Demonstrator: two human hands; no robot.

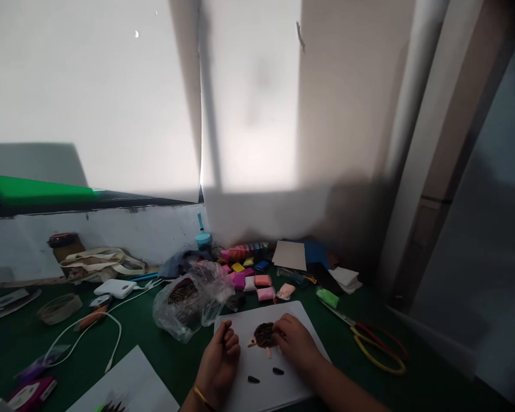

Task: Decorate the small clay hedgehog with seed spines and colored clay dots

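A small animal figure (264,334) lies on a stack of white paper (289,317). Its round body is covered in dark, scale-like pieces, with a peach pointed head and a peach leg. My right hand (298,345) has its fingers pressed together at the figure's right edge; whatever is between the fingertips is hidden. To the left of the figure, my left hand (221,360) is closed, with a small dark piece (227,324) pinched by thumb and forefinger. Below the figure, two dark, flat, seed-like pieces (253,379) rest on the paper.
Behind the paper are a clear plastic bag (184,300) of dark pieces and several coloured clay packets (264,280). Yellow-and-red scissors (375,346) lie right, near a green packet (328,297). Left are a white cable (121,332) and another sheet (133,380).
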